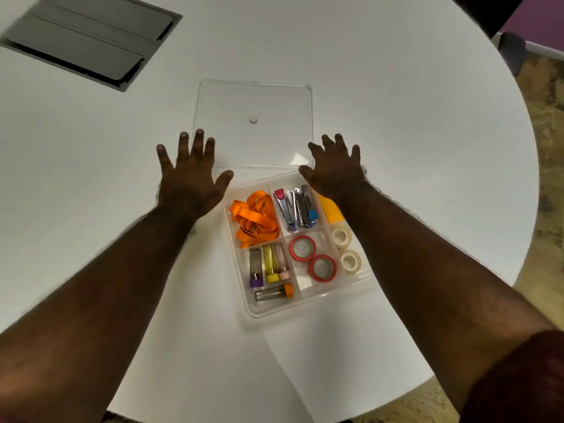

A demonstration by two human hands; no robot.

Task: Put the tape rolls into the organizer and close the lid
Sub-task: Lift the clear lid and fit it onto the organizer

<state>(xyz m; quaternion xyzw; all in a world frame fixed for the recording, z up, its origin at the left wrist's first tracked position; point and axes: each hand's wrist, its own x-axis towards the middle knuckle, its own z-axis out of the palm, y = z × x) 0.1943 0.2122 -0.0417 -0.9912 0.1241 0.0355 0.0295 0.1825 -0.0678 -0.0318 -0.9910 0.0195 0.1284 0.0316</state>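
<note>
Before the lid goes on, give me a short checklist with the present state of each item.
1. Red tape rolls inside a compartment of the organizer: ok, both lie flat.
2. White tape rolls in the right-hand compartment: ok.
3. No tape roll left out on the table: ok as far as the view shows.
4. Lid within reach: ok, it lies flat just beyond the organizer.
5. Left hand and right hand free: ok, both open with fingers spread near the lid's near edge, holding nothing.
6. Nothing standing above the rim: cannot tell for the orange strap, which is bunched up.
</note>
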